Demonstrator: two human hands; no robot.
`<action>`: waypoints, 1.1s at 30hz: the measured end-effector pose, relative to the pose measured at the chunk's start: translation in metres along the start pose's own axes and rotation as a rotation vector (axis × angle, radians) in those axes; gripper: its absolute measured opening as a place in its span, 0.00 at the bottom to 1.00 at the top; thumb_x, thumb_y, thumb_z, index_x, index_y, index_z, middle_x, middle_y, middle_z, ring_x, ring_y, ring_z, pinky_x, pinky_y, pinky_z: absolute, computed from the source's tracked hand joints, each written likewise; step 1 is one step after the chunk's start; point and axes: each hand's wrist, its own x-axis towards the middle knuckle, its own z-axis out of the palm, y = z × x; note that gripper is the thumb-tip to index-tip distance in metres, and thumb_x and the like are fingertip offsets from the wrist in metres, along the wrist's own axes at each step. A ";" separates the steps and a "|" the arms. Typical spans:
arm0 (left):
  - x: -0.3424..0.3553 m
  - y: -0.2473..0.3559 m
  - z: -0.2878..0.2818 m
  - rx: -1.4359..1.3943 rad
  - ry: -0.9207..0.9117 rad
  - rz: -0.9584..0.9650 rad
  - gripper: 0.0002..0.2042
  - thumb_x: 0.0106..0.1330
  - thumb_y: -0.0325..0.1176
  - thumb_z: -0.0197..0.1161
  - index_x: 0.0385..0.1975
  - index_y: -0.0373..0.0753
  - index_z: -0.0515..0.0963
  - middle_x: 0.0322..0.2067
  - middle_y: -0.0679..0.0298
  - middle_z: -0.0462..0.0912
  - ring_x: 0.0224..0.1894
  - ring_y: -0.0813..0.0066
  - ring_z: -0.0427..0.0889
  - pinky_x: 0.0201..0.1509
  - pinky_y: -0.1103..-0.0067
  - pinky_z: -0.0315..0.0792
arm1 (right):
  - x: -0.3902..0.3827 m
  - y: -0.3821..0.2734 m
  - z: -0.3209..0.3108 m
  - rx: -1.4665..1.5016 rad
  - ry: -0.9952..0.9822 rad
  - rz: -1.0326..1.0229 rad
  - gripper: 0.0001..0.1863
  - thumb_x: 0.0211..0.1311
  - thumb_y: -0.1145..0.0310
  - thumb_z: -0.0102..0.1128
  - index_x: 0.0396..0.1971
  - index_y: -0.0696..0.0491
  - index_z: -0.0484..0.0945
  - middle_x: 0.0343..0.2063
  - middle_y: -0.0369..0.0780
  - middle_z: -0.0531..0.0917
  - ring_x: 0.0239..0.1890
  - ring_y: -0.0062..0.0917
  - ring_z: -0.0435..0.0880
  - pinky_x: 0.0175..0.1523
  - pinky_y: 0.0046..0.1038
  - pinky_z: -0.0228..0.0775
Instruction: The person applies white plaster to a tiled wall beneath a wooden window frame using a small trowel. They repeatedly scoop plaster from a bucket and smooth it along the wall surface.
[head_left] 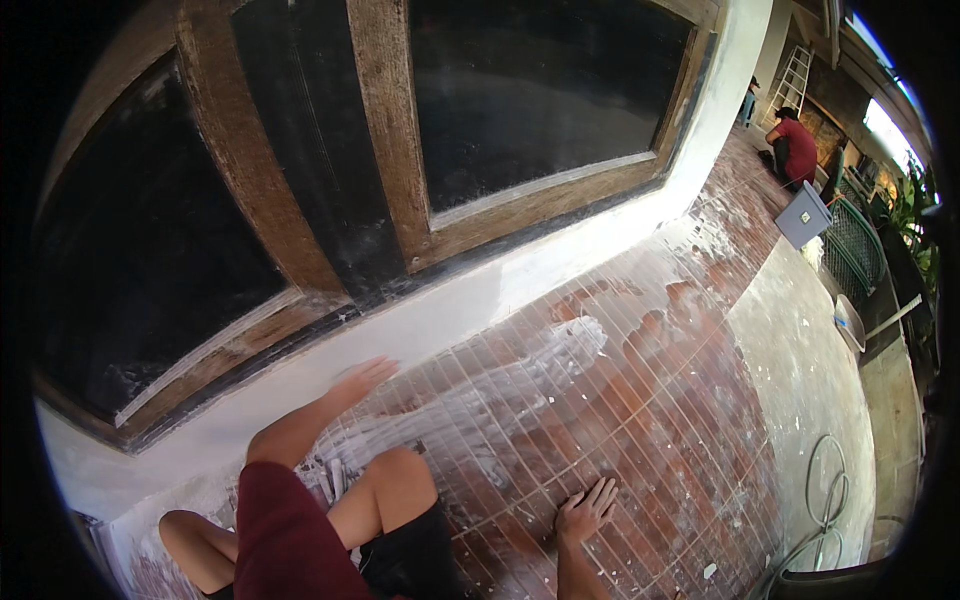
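Observation:
My left hand [366,380] reaches to the foot of the low white wall [470,300], where it meets the floor. Its fingers are stretched out and slightly blurred; I see nothing in it, and cannot tell whether it touches the wall. My right hand [588,512] is palm-down on the reddish-brown tiled floor [640,440], fingers extended, holding nothing. White smears [540,365] and small pale chips cover the tiles between and beyond my hands. By my bent knee [400,485] lies a whitish slim object [336,478], too partly hidden to name.
Dark panels in worn brown wooden frames [385,130] rise above the white wall. At the far right are a crouching person [795,150] in a red shirt, a grey bin [803,215], green netting [855,245] and a ladder [792,78]. A looped hose [828,490] lies on pale concrete.

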 end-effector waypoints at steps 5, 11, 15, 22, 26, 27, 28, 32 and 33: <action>-0.103 0.001 0.025 0.033 -0.026 0.073 0.32 0.66 0.37 0.48 0.72 0.40 0.52 0.74 0.70 0.47 0.76 0.76 0.43 0.80 0.70 0.33 | 0.000 -0.003 -0.002 -0.006 -0.001 0.005 0.31 0.64 0.64 0.47 0.67 0.57 0.60 0.70 0.46 0.59 0.74 0.39 0.53 0.73 0.43 0.43; -0.056 -0.020 0.007 -0.080 0.038 0.056 0.32 0.64 0.34 0.49 0.70 0.37 0.56 0.74 0.67 0.48 0.75 0.76 0.45 0.80 0.70 0.35 | 0.000 -0.004 -0.002 -0.032 0.012 0.006 0.30 0.65 0.65 0.46 0.67 0.58 0.61 0.71 0.45 0.59 0.74 0.38 0.53 0.74 0.41 0.43; 0.030 -0.047 -0.033 -0.158 0.157 -0.072 0.33 0.61 0.33 0.51 0.69 0.36 0.57 0.73 0.65 0.52 0.75 0.74 0.47 0.80 0.70 0.37 | -0.001 -0.001 0.001 -0.001 0.050 -0.016 0.30 0.64 0.65 0.47 0.66 0.58 0.63 0.69 0.47 0.61 0.73 0.40 0.55 0.73 0.44 0.46; 0.125 -0.104 -0.082 -0.199 0.437 -0.256 0.32 0.60 0.31 0.51 0.68 0.34 0.60 0.73 0.65 0.53 0.75 0.72 0.47 0.79 0.70 0.39 | -0.001 -0.001 0.002 -0.007 0.036 0.003 0.30 0.64 0.65 0.47 0.67 0.57 0.62 0.70 0.46 0.60 0.73 0.39 0.55 0.73 0.42 0.44; 0.125 -0.107 -0.082 -0.298 0.459 -0.249 0.32 0.60 0.31 0.51 0.68 0.33 0.60 0.73 0.65 0.53 0.75 0.71 0.48 0.79 0.70 0.41 | -0.001 -0.002 -0.001 -0.020 0.015 0.007 0.30 0.65 0.64 0.47 0.67 0.57 0.61 0.70 0.46 0.60 0.73 0.38 0.54 0.73 0.42 0.44; 0.114 -0.104 -0.079 -0.278 0.446 -0.247 0.32 0.60 0.31 0.51 0.68 0.34 0.59 0.73 0.65 0.53 0.75 0.71 0.49 0.79 0.70 0.41 | -0.002 -0.003 -0.002 -0.017 0.031 -0.006 0.30 0.65 0.64 0.47 0.67 0.57 0.61 0.70 0.46 0.60 0.73 0.39 0.54 0.73 0.42 0.44; 0.101 -0.100 -0.074 -0.253 0.423 -0.248 0.32 0.61 0.31 0.51 0.69 0.34 0.58 0.73 0.65 0.52 0.75 0.71 0.49 0.79 0.70 0.41 | -0.002 -0.003 -0.002 -0.013 0.015 0.008 0.31 0.65 0.64 0.47 0.67 0.57 0.61 0.70 0.46 0.60 0.73 0.39 0.54 0.73 0.42 0.44; 0.027 -0.076 -0.053 -0.140 0.240 -0.115 0.33 0.63 0.32 0.50 0.70 0.35 0.54 0.73 0.64 0.51 0.75 0.71 0.48 0.79 0.71 0.41 | -0.002 -0.002 -0.001 -0.002 0.019 0.010 0.31 0.63 0.65 0.48 0.67 0.58 0.62 0.70 0.46 0.60 0.73 0.39 0.54 0.74 0.43 0.43; 0.010 -0.072 -0.048 -0.096 0.196 -0.071 0.34 0.63 0.33 0.50 0.71 0.35 0.52 0.73 0.63 0.50 0.75 0.71 0.48 0.79 0.71 0.41 | -0.002 -0.002 0.000 -0.005 0.021 0.012 0.31 0.63 0.65 0.48 0.66 0.58 0.62 0.70 0.46 0.60 0.73 0.39 0.54 0.73 0.43 0.44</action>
